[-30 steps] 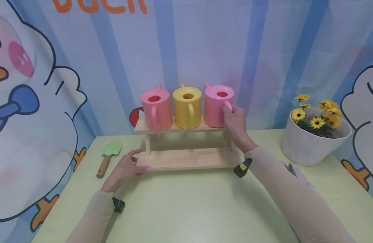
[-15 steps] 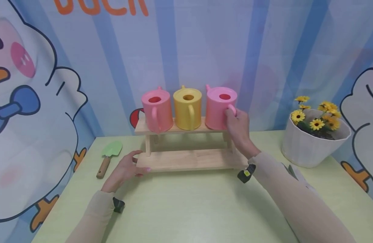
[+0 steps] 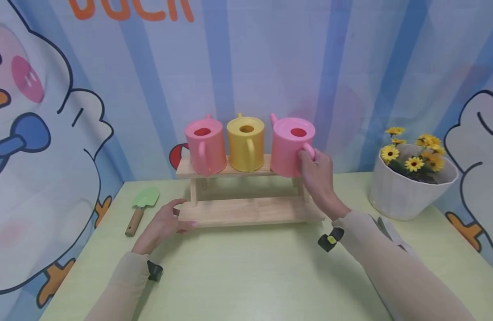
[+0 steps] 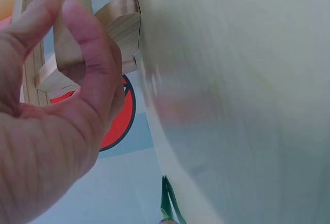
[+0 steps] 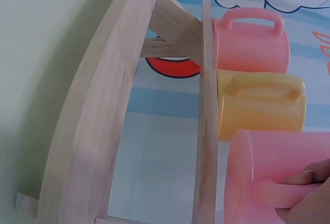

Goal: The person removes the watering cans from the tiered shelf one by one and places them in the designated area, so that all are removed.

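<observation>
- Watering can (image 3: 284, 156), rightmost pink, is just off the wooden stand (image 3: 250, 211), right of centre; right hand (image 3: 319, 176) grips its handle (image 3: 309, 150).
- Left hand (image 3: 165, 223) grips the stand, centre left.
- Step seems carrying; next probably needs steady wrist.

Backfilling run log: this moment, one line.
right hand: grips rightmost pink plastic watering can; left hand: holds two-tier wooden rack; yellow plastic watering can: atop rack
</observation>
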The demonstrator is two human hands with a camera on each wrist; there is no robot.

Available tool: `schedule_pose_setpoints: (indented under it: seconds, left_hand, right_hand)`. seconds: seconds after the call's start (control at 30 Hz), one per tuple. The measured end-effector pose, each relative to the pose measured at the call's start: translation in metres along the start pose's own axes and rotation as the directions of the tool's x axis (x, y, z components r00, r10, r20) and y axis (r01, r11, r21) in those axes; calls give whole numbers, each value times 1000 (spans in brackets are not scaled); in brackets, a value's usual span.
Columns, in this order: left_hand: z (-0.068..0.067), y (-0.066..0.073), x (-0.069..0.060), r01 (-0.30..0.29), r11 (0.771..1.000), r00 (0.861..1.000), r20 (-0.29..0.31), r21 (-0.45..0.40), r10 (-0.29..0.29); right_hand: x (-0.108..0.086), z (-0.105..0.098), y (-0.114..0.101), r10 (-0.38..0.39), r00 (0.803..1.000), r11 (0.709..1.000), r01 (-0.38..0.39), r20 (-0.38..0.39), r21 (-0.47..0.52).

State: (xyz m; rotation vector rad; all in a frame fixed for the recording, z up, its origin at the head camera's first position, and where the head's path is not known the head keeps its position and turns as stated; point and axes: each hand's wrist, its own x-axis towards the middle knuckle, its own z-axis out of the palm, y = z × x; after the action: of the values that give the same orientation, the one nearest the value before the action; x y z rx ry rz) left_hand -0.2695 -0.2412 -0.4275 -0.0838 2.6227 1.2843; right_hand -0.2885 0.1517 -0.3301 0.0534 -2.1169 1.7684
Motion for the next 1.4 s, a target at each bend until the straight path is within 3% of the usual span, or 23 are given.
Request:
schedule_pose_setpoints:
  seconds: [0.63, 0.93, 1.4]
  left_hand:
    - [-3, 3, -1, 17, 1000, 1000, 3, 7, -17]
    - [-2, 2, -1, 24, 1000, 1000, 16, -2, -24]
    - [-1, 3, -3, 18, 1000, 1000, 12, 4, -18]
  right_hand:
    - [-31, -16, 4, -5, 1000, 998, 5, -3, 61]
    - [-47, -27, 11, 2, 999, 1000, -2, -47, 12]
    - [-83, -46, 13, 37, 999, 999, -37, -22, -28]
